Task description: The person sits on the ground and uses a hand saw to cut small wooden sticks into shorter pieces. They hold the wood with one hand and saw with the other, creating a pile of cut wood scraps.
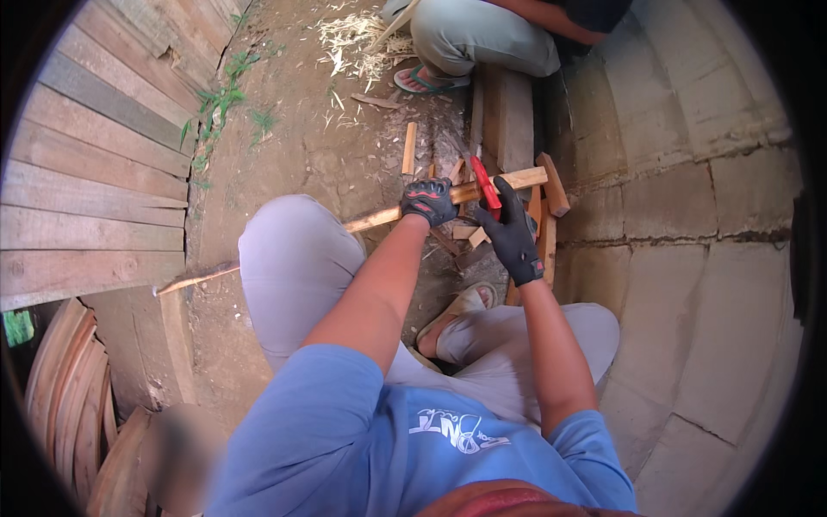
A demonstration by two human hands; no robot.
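My left hand (430,202), in a black glove with red marks, is closed around a long wooden stick (375,221). The stick slants from the lower left, over my bent knee, toward the wall on the right. Beyond my left hand, my gloved right hand (512,234) grips a red-handled tool (485,184) set across the stick. Its kind is hard to make out, and the fingers partly cover it. The stick's far part lies on or beside a pale squared wood piece (525,177); their contact is unclear.
A short wood block (553,185) and small offcuts (463,232) lie near my hands. Another person (482,39) sits ahead on a thick beam (515,121), beside wood shavings (362,47). A block wall (663,284) stands right, a plank fence (95,207) left.
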